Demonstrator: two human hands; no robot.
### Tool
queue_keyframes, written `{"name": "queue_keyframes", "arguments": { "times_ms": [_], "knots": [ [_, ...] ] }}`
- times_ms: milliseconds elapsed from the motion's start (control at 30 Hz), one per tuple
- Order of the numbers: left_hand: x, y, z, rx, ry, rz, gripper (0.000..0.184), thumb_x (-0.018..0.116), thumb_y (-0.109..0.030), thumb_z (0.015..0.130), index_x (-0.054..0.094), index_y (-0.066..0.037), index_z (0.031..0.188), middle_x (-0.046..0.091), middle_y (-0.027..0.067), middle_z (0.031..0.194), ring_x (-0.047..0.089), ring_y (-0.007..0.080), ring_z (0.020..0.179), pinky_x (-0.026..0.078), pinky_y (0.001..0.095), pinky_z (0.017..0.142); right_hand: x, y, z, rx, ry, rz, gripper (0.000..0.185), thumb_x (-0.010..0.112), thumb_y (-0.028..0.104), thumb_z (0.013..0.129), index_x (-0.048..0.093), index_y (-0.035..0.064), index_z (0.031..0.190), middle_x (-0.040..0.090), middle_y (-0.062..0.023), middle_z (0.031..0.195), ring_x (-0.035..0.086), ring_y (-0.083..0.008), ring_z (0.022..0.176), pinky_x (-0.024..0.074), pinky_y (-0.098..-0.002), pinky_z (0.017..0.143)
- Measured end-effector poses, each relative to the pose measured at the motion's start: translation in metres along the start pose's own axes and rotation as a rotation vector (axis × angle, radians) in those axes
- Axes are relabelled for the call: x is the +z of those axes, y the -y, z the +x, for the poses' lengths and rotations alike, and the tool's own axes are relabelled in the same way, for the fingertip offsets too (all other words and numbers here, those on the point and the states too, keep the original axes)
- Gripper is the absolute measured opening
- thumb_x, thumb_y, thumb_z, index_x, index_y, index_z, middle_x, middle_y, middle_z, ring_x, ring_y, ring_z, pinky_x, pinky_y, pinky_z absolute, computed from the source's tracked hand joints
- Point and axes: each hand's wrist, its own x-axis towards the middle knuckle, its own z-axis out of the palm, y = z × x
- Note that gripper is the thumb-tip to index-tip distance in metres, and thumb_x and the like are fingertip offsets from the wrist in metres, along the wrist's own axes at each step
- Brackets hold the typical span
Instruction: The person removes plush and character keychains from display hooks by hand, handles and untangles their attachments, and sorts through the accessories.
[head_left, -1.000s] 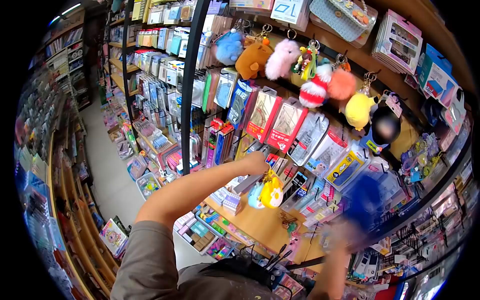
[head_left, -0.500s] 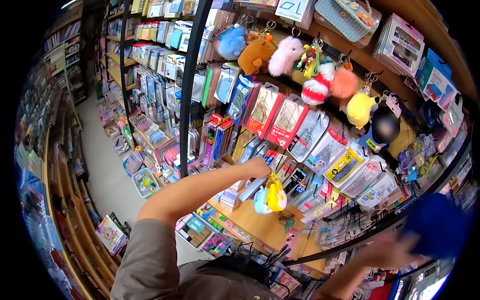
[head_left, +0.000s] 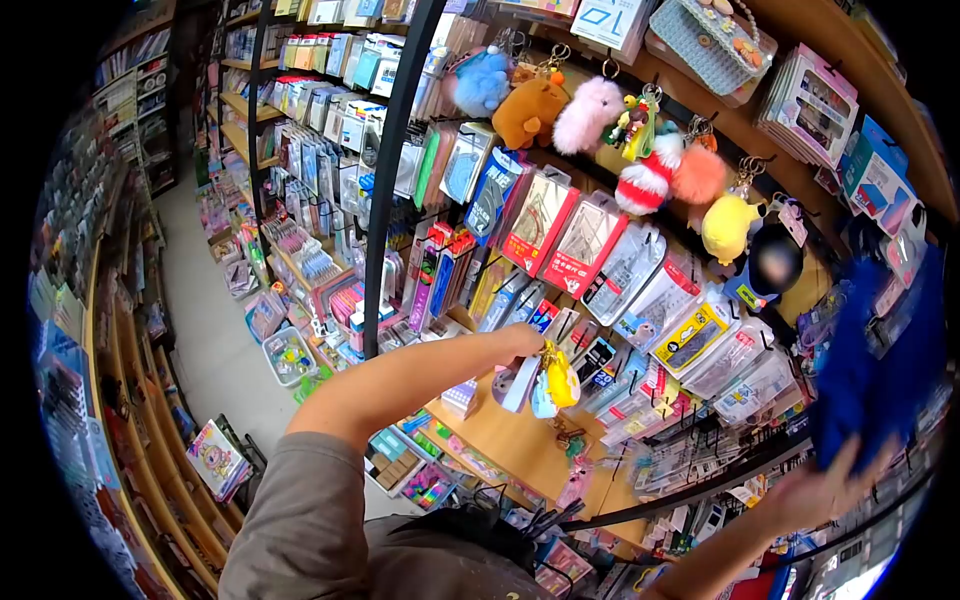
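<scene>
My left hand (head_left: pixel 522 343) is closed at the top of some yellow and light-blue plush keychains (head_left: pixel 561 382), which dangle below it in front of the rack. At the right, my right hand (head_left: pixel 825 488) grips the lower end of a blue cloth (head_left: pixel 865 370), which stands up above the fingers. Above my left hand hang red-and-white packages (head_left: pixel 540 222). A row of plush keychains hangs higher up, among them a brown one (head_left: pixel 528 110), a pink one (head_left: pixel 587 115) and a yellow one (head_left: pixel 731 228).
A black rack post (head_left: pixel 383 190) rises left of the hanging goods. Below lie a wooden shelf (head_left: pixel 500 435) and bins of small goods. An aisle floor (head_left: pixel 205 320) runs along the left, beside slanted wooden shelves (head_left: pixel 150 480). A clear bin (head_left: pixel 289 356) stands on the floor.
My right hand has moved out to the right with the blue cloth, which now extends upward. My left hand stays near the same place, and the keychains below it have swung and turned.
</scene>
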Motion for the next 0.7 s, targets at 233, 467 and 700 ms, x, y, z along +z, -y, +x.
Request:
{"name": "queue_keyframes", "arguments": {
  "times_ms": [233, 467, 700],
  "knots": [
    [0.01, -0.016, -0.014, 0.245, -0.162, -0.023, 0.022, 0.046, -0.01, 0.083, 0.056, 0.005, 0.094, 0.061, 0.0143, 0.085, 0.063, 0.0268, 0.067, 0.052, 0.047, 0.055, 0.052, -0.029, -0.245, -0.783, 2.1, 0.123, 0.034, 0.044, 0.001, 0.076, 0.057, 0.0026, 0.108, 0.054, -0.0178, 0.111, 0.051, -0.0308, 0.1, 0.0368, -0.0364, 0.091],
    [0.003, -0.019, -0.021, 0.045, 0.013, -0.311, 0.019, 0.048, -0.016, 0.084, 0.056, -0.002, 0.096, 0.061, 0.0101, 0.078, 0.062, 0.0229, 0.064, 0.053, 0.0434, 0.054, 0.02, 0.0, -0.024, 0.043, 0.568, 0.077, 0.04, 0.046, -0.005, 0.073, 0.055, 0.0009, 0.112, 0.052, -0.0154, 0.118, 0.047, -0.0296, 0.108, 0.0316, -0.0393, 0.097],
    [0.025, -0.019, -0.008, 0.117, 0.166, -0.536, 0.016, 0.049, -0.016, 0.086, 0.057, -0.003, 0.09, 0.061, 0.0092, 0.082, 0.061, 0.0241, 0.063, 0.052, 0.0417, 0.052, 0.055, -0.002, -0.184, -0.723, 1.588, -0.02, 0.037, 0.047, 0.001, 0.076, 0.057, 0.0062, 0.111, 0.054, -0.0125, 0.113, 0.051, -0.0273, 0.102, 0.0369, -0.0368, 0.091]
  ]
}}
